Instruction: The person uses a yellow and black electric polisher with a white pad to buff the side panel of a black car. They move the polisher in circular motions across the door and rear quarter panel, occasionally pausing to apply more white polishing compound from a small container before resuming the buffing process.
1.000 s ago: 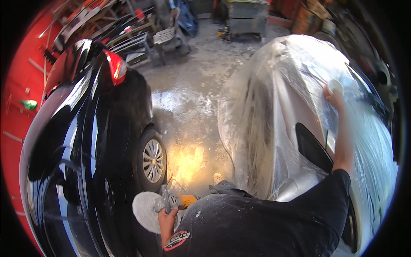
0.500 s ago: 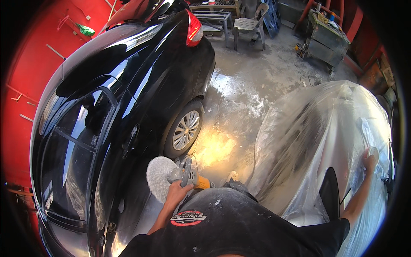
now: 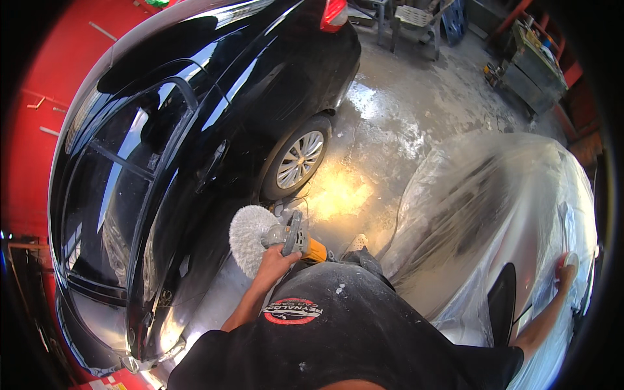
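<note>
My left hand point(image 3: 278, 262) is wrapped round the handle of a power polisher point(image 3: 298, 237) with a yellow body and a grey head. Its round white wool pad point(image 3: 249, 242) faces the black car point(image 3: 247, 97), apart from the door panel. Out at the far right, my right hand point(image 3: 564, 276) is closed on a small round pale thing point(image 3: 572, 259), whose kind I cannot make out. That hand is right by clear plastic sheeting point(image 3: 468, 214) draped over another car.
The black car's rear wheel point(image 3: 301, 160) is just beyond the polisher. A cord point(image 3: 305, 207) runs near it. Farther back stand a plastic chair point(image 3: 416, 16) and a metal cabinet point(image 3: 533, 75) with items on top. A red wall point(image 3: 52, 84) is behind the black car.
The view has tilted downward and shifted, so the car and chair sit higher and further right. Both hands keep their holds; the polisher stays near my left side.
</note>
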`<state>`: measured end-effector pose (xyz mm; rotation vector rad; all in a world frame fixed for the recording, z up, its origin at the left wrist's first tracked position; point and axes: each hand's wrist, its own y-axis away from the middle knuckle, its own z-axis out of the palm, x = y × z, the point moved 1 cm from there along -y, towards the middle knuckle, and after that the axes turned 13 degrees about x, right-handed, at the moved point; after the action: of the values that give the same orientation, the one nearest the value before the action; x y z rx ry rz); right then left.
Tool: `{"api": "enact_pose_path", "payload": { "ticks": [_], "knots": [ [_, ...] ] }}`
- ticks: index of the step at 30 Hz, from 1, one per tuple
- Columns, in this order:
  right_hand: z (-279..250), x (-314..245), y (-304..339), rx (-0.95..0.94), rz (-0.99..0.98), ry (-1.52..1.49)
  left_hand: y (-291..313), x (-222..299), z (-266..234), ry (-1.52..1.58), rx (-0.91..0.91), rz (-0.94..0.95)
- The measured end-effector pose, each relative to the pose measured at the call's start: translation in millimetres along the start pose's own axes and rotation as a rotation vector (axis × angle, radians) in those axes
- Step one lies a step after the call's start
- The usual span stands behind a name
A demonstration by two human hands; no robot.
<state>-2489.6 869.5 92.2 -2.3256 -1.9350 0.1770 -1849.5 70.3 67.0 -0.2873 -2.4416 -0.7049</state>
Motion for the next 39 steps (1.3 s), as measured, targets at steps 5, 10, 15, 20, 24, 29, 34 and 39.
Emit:
{"api": "enact_pose_path", "payload": {
  "ticks": [5, 10, 15, 20, 24, 29, 34, 39],
  "knots": [
    [-78.5, 33.4, -17.1, 0.144, 0.087, 0.037, -10.0, -2.8, 17.9, 0.024, -0.045, 0.000],
    [-128.9, -13.3, -32.3, 0.301, 0.142, 0.207, -4.7, -19.1, 17.9, 0.008, -0.015, 0.004],
    [-142.5, -205.7, 32.8, 0.039, 0.033, -0.550, 17.4, -21.2, -0.7, 0.042, 0.037, -0.073],
    [-86.9, -383.2, 112.5, -0.597, -0.331, -0.751, 44.3, -70.2, -15.5, 0.140, 0.125, -0.175],
    [-100.0, -520.4, 283.3, -0.709, -0.751, -0.518, 75.2, -124.3, -9.2, 0.235, 0.214, -0.244],
    [-14.1, -583.6, 375.2, -1.044, -0.817, -0.473, 127.0, -186.8, -18.4, 0.314, 0.396, -0.403],
    [54.5, -624.6, 409.3, -1.312, -0.940, -0.383, 166.7, -245.6, -36.0, 0.413, 0.591, -0.564],
    [93.9, -696.4, 467.8, -1.455, -0.927, -0.254, 189.1, -284.1, -45.8, 0.445, 0.746, -0.681]
  ]
}}
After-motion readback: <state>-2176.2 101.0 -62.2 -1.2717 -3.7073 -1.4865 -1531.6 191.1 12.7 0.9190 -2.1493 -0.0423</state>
